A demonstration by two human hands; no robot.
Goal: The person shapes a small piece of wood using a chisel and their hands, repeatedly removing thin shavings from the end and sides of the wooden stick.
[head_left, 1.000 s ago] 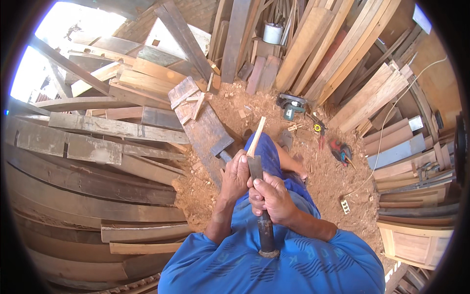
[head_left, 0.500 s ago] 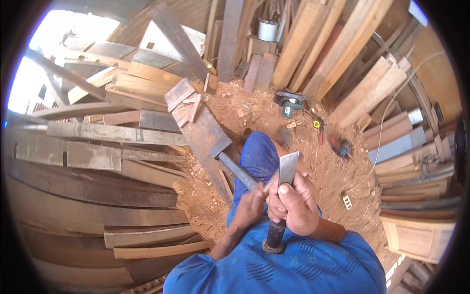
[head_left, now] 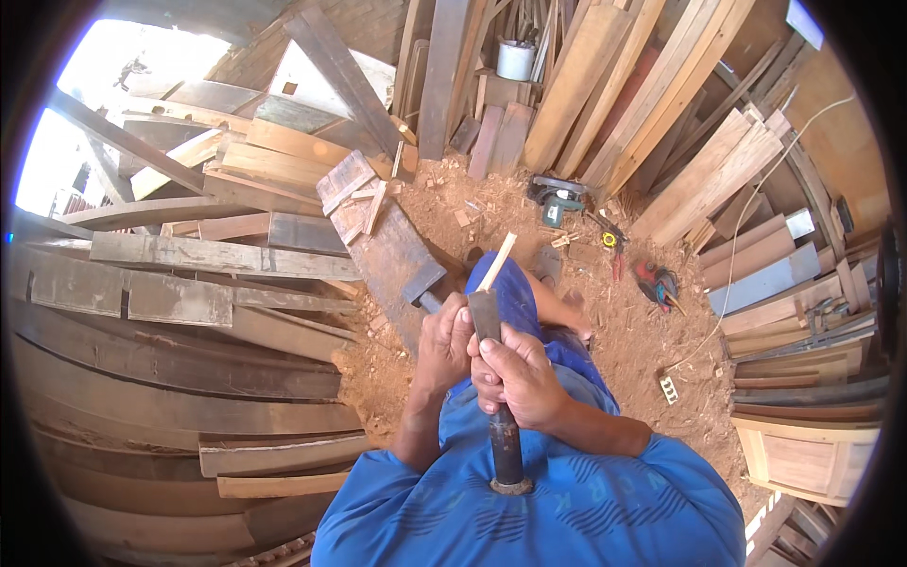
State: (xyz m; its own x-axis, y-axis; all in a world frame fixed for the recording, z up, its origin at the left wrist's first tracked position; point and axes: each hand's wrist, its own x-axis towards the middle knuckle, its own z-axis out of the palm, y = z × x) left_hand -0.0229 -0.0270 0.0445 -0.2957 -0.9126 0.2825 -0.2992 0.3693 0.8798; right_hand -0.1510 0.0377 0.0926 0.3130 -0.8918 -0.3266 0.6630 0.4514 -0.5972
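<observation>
My right hand [head_left: 521, 373] is closed round a chisel [head_left: 486, 317], its flat blade pointing up. The chisel's dark handle [head_left: 506, 449] stands with its butt against my blue shirt. Close beside the blade, my left hand [head_left: 442, 348] is closed, fingertips at the metal. A thin pale wood strip [head_left: 498, 260] sticks out beyond the blade tip, in line with my left fingers, which appear to pinch its lower end; the blade covers that part. Past my left hand shows a hammer [head_left: 423, 281]; most of its handle is hidden.
A plank bench [head_left: 378, 236] with wood offcuts [head_left: 374, 208] stands ahead to the left. Stacked boards [head_left: 170, 359] fill the left side. On the sawdust-covered floor lie a green power tool [head_left: 561, 203], a tape measure [head_left: 609, 240], a red tool [head_left: 657, 281] and a socket strip [head_left: 669, 388].
The chisel has swung left and its blade has turned. My left hand has moved up and left beside the blade. The wood strip now shows above the tip; the hammer head stays put.
</observation>
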